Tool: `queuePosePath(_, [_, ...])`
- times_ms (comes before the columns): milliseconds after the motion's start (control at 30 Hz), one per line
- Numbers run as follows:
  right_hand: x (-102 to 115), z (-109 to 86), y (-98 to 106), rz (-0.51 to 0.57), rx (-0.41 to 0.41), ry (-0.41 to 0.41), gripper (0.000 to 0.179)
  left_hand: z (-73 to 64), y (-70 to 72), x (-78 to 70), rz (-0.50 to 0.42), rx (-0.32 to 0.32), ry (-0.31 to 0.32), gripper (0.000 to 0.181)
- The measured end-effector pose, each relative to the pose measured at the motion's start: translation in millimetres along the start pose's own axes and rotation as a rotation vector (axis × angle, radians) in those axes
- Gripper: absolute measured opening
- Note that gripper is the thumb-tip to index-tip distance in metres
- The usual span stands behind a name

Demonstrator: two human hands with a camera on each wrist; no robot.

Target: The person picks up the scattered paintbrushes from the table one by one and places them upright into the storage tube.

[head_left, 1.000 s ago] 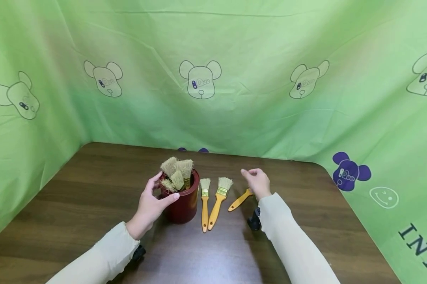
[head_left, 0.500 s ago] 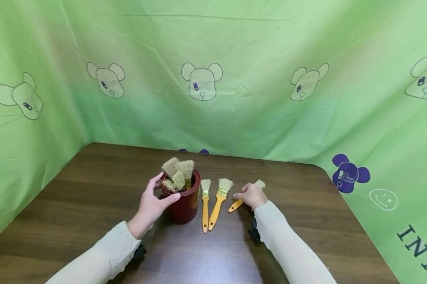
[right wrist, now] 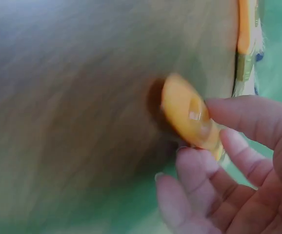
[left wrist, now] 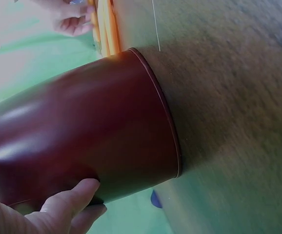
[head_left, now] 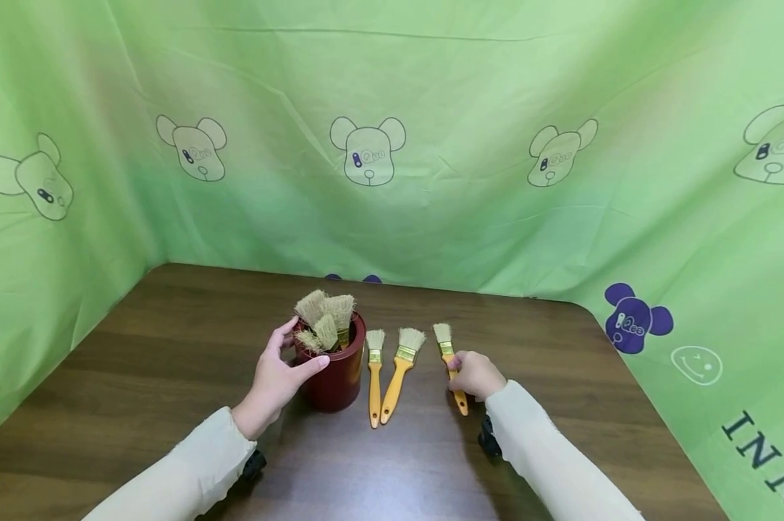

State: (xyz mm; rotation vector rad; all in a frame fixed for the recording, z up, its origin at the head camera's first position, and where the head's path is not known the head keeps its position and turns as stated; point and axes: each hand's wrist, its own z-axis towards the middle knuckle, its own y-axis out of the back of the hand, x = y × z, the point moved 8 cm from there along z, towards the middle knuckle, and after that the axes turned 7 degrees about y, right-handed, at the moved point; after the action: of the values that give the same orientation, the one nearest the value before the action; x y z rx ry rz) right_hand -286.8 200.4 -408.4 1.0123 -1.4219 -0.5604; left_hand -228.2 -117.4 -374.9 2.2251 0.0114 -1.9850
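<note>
My left hand [head_left: 276, 378] holds a dark red round pot [head_left: 333, 380], its thumb on the near side and its fingers on the far left side. Several brushes [head_left: 325, 318] stand bristles up in the pot; their handles are hidden inside. Over at the right, my right hand [head_left: 478, 375] pinches a paintbrush [head_left: 447, 349] by its yellow handle, bristles pointing away from me. The right wrist view shows the handle's end [right wrist: 180, 109] between thumb and fingers, close over the table.
Two more yellow-handled paintbrushes, a narrow one [head_left: 375, 376] and a wider one [head_left: 401, 369], lie side by side just right of the pot. A green printed cloth [head_left: 431, 217] hangs behind and beside the brown wooden table [head_left: 190, 340].
My right hand has come down onto the rightmost paintbrush and taken hold of its handle. That brush has turned so its bristles now point away and slightly left. Left hand and pot stay put.
</note>
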Motion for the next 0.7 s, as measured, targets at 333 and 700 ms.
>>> queuePosePath(333, [-19.0,-22.2,12.5,-0.068,0.125,0.304,0.029,-0.8,1.5,-0.8,0.016,-0.010,0.005,0.080])
queuePosePath(700, [-52.3,-33.5,36.2,-0.001,0.010,0.234,0.045,-0.2,-0.2,-1.4,0.016,0.001,0.016,0.081])
